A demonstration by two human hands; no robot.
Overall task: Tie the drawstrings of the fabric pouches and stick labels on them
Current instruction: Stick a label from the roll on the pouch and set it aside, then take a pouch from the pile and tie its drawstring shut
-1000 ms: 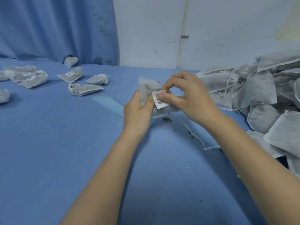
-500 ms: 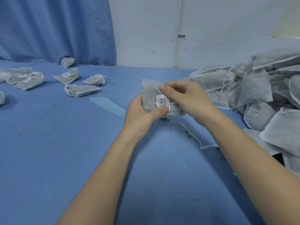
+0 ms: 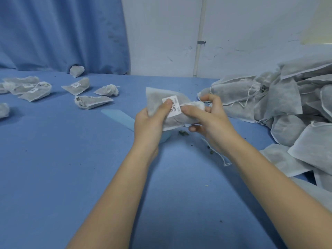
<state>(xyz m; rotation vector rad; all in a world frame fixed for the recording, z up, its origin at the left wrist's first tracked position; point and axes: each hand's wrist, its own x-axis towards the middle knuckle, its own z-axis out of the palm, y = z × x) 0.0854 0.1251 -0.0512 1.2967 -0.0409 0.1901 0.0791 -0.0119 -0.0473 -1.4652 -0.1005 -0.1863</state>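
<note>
Your left hand (image 3: 150,121) and right hand (image 3: 211,121) are bare. No rings or watch show. Both forearms are uncovered, sleeveless up to the frame edge.

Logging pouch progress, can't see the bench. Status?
Left hand holds pouch, thumb on label. Right hand pinches its gathered neck. Label stuck on. Nothing in the way; unfinished pile at right.

Two hands hold one pouch (image 3: 158,103) between them: the left hand (image 3: 150,123) and the right hand (image 3: 210,121). That pouch carries one label (image 3: 175,107). Well to the left of the grip lie about eight loose pouches (image 3: 91,102) on the blue cloth, at least three of them showing a label. To the right of the grip is one heap of pouches (image 3: 287,105), too overlapped to count exactly. One loose string (image 3: 220,156) lies just below the right hand.
</note>
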